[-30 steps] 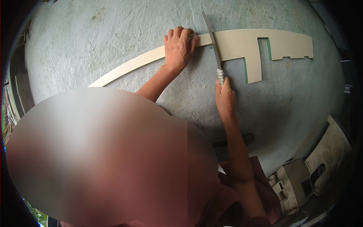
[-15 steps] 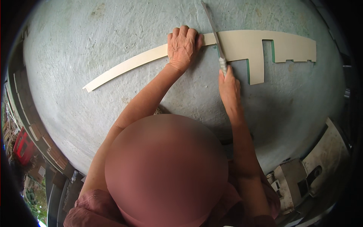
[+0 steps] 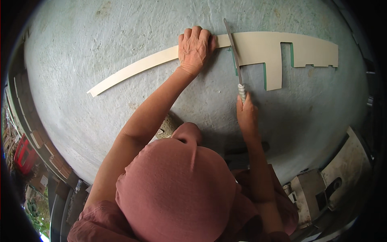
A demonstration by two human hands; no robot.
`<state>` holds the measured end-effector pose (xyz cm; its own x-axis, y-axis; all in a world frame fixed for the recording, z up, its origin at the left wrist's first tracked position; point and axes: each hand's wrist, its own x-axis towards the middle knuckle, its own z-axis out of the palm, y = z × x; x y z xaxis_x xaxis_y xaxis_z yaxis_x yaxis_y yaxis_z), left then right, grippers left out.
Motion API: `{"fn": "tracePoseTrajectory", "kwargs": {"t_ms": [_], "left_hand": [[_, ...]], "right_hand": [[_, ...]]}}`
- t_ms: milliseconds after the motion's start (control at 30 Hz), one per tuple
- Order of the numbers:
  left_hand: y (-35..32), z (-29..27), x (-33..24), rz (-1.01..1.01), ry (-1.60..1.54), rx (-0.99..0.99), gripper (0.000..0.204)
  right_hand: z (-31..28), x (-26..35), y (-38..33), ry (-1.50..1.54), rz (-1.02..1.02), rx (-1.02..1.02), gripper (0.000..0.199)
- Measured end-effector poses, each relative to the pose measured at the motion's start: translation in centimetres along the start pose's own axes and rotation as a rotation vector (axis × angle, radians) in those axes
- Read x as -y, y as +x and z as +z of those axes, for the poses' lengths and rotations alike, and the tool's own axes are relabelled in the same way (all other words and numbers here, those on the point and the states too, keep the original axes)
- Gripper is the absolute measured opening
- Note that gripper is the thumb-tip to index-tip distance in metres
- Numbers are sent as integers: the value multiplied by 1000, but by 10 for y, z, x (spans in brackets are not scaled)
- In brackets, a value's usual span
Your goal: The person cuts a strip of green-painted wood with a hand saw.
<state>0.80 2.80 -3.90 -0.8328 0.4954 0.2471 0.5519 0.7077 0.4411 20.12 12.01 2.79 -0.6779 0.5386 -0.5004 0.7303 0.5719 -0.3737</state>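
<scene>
A long cream board point(image 3: 258, 48) with green edges lies on the grey surface. Its left part is a narrow curved strip; its right part is wider and has notches. My left hand point(image 3: 194, 50) is closed over the strip, fingers curled past its far edge. In my right hand point(image 3: 247, 115), closed round a pale wrapped handle, is a narrow saw point(image 3: 235, 52). Its thin blade, seen nearly edge-on, crosses the board where strip and wide part meet, just right of my left hand. The blade's teeth cannot be made out.
Around the board spreads a rough grey-green surface point(image 3: 80, 133). Worn cream panels with cutouts point(image 3: 308, 193) stand at the lower right. A red plastic thing point(image 3: 26, 155) and stacked brown pieces point(image 3: 56, 163) are at the left rim. Reddish cloth point(image 3: 177, 189) covers the lower middle.
My right hand has drawn the saw back toward me, so its tip is nearer the board's far edge. My left hand stays in place on the strip.
</scene>
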Motion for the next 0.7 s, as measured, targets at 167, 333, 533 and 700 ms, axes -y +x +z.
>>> {"fn": "tracePoseTrajectory", "kwargs": {"t_ms": [167, 333, 533, 700], "left_hand": [[3, -1, -5, 25, -27, 9, 16], [-2, 0, -3, -16, -6, 19, 15], [1, 0, -4, 11, -12, 10, 16], [1, 3, -1, -5, -16, 4, 15]], "right_hand": [[-20, 36, 44, 41, -22, 73, 30], [-2, 0, 2, -1, -22, 6, 28], [-20, 34, 42, 37, -27, 50, 26], [-5, -3, -2, 18, -28, -20, 26]]}}
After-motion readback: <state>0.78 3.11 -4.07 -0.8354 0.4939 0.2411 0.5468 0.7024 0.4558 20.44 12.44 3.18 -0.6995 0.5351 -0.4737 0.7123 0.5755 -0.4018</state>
